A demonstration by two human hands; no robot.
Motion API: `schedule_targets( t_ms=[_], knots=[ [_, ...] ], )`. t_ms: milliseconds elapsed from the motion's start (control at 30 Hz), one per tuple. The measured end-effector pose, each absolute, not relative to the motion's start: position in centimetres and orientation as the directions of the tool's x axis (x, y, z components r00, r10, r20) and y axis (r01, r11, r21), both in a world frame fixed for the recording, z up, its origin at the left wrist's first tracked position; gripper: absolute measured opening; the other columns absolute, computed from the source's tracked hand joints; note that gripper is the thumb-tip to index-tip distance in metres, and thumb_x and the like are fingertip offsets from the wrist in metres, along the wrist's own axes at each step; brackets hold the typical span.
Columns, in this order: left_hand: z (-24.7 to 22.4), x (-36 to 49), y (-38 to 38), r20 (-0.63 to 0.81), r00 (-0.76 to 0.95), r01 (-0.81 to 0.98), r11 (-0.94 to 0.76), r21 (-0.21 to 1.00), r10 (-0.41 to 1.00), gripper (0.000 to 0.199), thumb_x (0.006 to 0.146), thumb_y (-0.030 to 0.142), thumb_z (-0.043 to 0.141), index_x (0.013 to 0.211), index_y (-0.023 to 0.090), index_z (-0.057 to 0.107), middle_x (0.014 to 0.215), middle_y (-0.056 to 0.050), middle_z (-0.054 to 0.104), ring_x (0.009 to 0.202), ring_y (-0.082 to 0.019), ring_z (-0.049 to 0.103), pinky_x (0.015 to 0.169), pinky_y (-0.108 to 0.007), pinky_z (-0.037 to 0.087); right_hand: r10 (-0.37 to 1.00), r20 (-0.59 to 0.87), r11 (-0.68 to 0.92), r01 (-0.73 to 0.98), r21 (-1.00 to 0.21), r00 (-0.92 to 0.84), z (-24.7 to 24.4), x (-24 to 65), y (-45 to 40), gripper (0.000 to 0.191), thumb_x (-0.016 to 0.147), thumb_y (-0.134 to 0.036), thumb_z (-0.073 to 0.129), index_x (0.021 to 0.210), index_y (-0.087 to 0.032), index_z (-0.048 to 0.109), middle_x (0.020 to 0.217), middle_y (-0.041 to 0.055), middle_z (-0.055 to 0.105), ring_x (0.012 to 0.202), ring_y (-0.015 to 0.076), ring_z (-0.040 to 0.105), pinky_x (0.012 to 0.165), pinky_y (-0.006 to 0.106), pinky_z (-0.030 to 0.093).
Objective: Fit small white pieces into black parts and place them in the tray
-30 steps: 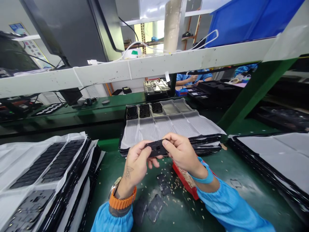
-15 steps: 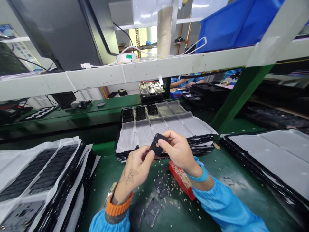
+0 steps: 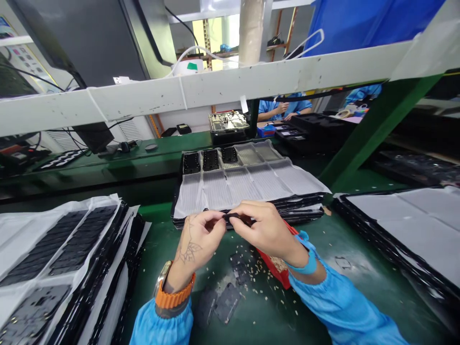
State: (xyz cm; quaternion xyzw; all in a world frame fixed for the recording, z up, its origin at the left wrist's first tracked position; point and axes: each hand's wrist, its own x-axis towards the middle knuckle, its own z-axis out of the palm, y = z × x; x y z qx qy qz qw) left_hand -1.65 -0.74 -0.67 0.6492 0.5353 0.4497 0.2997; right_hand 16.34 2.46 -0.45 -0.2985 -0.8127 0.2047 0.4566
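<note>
Between my hands is a thin black plastic plate [image 3: 233, 217], turned nearly edge-on, so its face is mostly hidden. My left hand [image 3: 201, 237] pinches its left end between thumb and fingers. On the other end, my right hand [image 3: 264, 230] is closed with thumb and bent fingers. Below them on the green bench lie similar black plates [image 3: 227, 303], among many small pale bits. A red box [image 3: 278, 273] holding more of these bits is partly covered by my right hand and wrist.
Straight ahead is a stack of trays [image 3: 239, 184] lined with white sheet, with three black parts in its far row. More stacked trays [image 3: 89, 239] stand at the left, others [image 3: 413, 220] at the right. A white shelf beam [image 3: 215, 88] crosses above. A co-worker's hands [image 3: 282, 110] show behind.
The black plate has tipped from face-up to nearly edge-on, and my right hand has turned over it. My view has shifted slightly; both hands keep hold.
</note>
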Motion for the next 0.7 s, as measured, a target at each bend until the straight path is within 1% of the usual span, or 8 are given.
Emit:
schedule_targets(
  t_ms=[100, 200, 433, 500, 567, 633, 700],
  knots=[
    [-0.4, -1.6, -0.7, 0.236, 0.037, 0.425, -0.229, 0.876, 0.971, 0.023, 0.083, 0.028, 0.060, 0.079, 0.017, 0.079, 0.064, -0.004, 0.074, 0.059, -0.018, 0.067, 0.058, -0.026, 0.051, 0.589, 0.679, 0.808, 0.320, -0.494, -0.438, -0.6, 16.4, 2.4, 0.018, 0.092, -0.015, 0.058, 0.084, -0.018, 0.074, 0.071, 0.0020, 0.068, 0.063, 0.0135, 0.057, 0.062, 0.027, 0.044],
    [-0.4, -1.5, -0.7, 0.239, 0.028, 0.439, -0.226, 0.870, 0.971, 0.023, 0.081, 0.028, 0.059, 0.076, 0.017, 0.078, 0.062, -0.003, 0.072, 0.058, -0.018, 0.066, 0.058, -0.026, 0.050, 0.539, 0.714, 0.841, 0.340, -0.422, -0.447, -0.7, 16.4, 2.3, 0.019, 0.094, -0.015, 0.057, 0.086, -0.017, 0.075, 0.070, 0.0024, 0.067, 0.063, 0.0142, 0.056, 0.064, 0.028, 0.044],
    [-0.9, -0.9, -0.7, 0.277, -0.050, 0.381, -0.238, 0.893, 0.960, 0.018, 0.078, 0.023, 0.059, 0.066, 0.017, 0.070, 0.057, 0.001, 0.064, 0.055, -0.013, 0.056, 0.055, -0.023, 0.043, 0.507, 0.746, 0.858, 0.340, -0.385, -0.432, -0.9, 16.3, 2.2, 0.018, 0.094, -0.014, 0.058, 0.085, -0.017, 0.073, 0.072, 0.0029, 0.067, 0.063, 0.0149, 0.056, 0.065, 0.029, 0.045],
    [-1.0, -0.7, -0.7, 0.287, -0.070, 0.367, -0.243, 0.898, 0.955, 0.017, 0.076, 0.021, 0.059, 0.063, 0.016, 0.068, 0.056, 0.002, 0.061, 0.054, -0.012, 0.052, 0.054, -0.022, 0.041, 0.498, 0.759, 0.863, 0.325, -0.386, -0.420, -0.9, 16.1, 2.2, 0.018, 0.094, -0.013, 0.058, 0.084, -0.016, 0.072, 0.071, 0.0028, 0.067, 0.064, 0.0143, 0.056, 0.064, 0.028, 0.044],
    [-1.1, -0.6, -0.7, 0.289, -0.083, 0.345, -0.245, 0.906, 0.954, 0.016, 0.076, 0.021, 0.059, 0.062, 0.016, 0.066, 0.055, 0.003, 0.059, 0.053, -0.011, 0.050, 0.054, -0.022, 0.038, 0.509, 0.757, 0.858, 0.305, -0.413, -0.410, -0.9, 16.0, 2.1, 0.017, 0.093, -0.012, 0.058, 0.083, -0.016, 0.071, 0.070, 0.0019, 0.065, 0.063, 0.0131, 0.055, 0.062, 0.027, 0.043],
    [-1.2, -0.6, -0.5, 0.291, -0.092, 0.319, -0.249, 0.914, 0.952, 0.016, 0.076, 0.021, 0.060, 0.061, 0.016, 0.064, 0.055, 0.003, 0.057, 0.053, -0.010, 0.048, 0.053, -0.022, 0.038, 0.550, 0.734, 0.835, 0.288, -0.469, -0.399, -0.9, 16.0, 2.1, 0.017, 0.092, -0.011, 0.057, 0.082, -0.016, 0.069, 0.069, 0.0005, 0.064, 0.060, 0.0113, 0.053, 0.059, 0.025, 0.041],
    [-1.5, -0.5, -0.3, 0.299, -0.092, 0.298, -0.260, 0.918, 0.950, 0.017, 0.079, 0.024, 0.062, 0.065, 0.017, 0.065, 0.059, 0.002, 0.059, 0.056, -0.011, 0.051, 0.056, -0.023, 0.041, 0.619, 0.681, 0.785, 0.287, -0.549, -0.391, -0.9, 16.0, 2.3, 0.016, 0.092, -0.012, 0.056, 0.083, -0.016, 0.068, 0.067, -0.0012, 0.062, 0.055, 0.0097, 0.050, 0.056, 0.024, 0.039]
  ],
)
